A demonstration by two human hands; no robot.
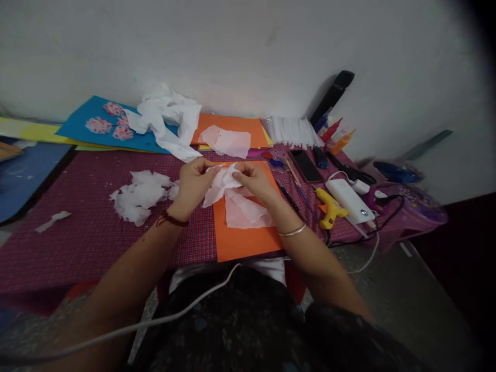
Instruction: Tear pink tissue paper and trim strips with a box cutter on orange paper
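Note:
Between my two hands is a crumpled piece of white tissue paper (223,181), held above an orange sheet (248,247). My left hand (192,185) pinches its left side between thumb and fingers. Thumb and fingers of my right hand (256,182) grip its right side. Below the hands, more thin tissue (246,213) lies on the orange sheet, partly covered by the held piece. A loose heap of torn tissue (140,196) rests on the checked tablecloth, left of my left hand.
Behind lie a blue sheet (83,120) with pink-white tufts (98,125), long bunched tissue (166,116) and an orange stack (232,123). At right are a phone (306,165), a yellow glue gun (329,207), a white power strip (349,199) and cords. A white cable (186,310) crosses my lap.

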